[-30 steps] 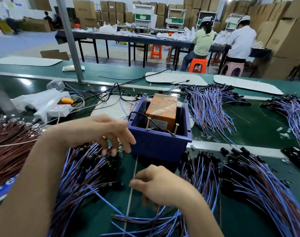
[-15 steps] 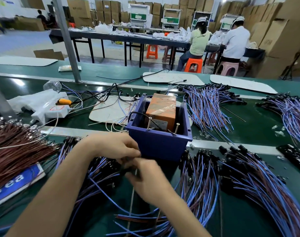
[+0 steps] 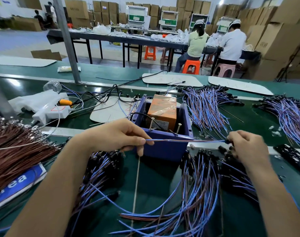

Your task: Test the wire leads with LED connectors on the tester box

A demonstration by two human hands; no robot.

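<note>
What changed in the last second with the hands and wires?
The left hand left its pile, met the right hand, then both drew apart: they now pinch one wire lead stretched before the tester box, right hand at the connector end. Box and wire piles stayed put.

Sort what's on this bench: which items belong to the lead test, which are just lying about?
Job: wire lead pinched taut between left hand and right hand; blue tester box with its two screws; piles of blue-brown leads.
Lying about: brown wire bundle; white power strip; plastic bag; blue sign; white boards.
</note>
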